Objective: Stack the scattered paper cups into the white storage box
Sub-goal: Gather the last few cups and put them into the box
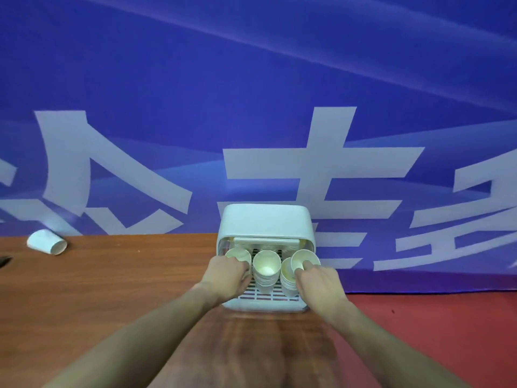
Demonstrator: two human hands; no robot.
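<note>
Both hands work inside the white storage box (pixel 265 222). The right hand (pixel 319 281) pinches a cup (pixel 303 261) over the right stack (pixel 288 278); it should drop straight to nest. The left hand (pixel 228 275) curls round the left cup (pixel 237 256). One stray cup (pixel 46 242) lies at ten o'clock on the open table (pixel 112 275).

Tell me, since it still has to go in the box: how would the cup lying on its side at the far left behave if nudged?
The paper cup lies on its side on the smooth wooden table, so it would probably roll, curving because it tapers. It looks thin and empty, so likely very light and easy to crush if squeezed.
</note>
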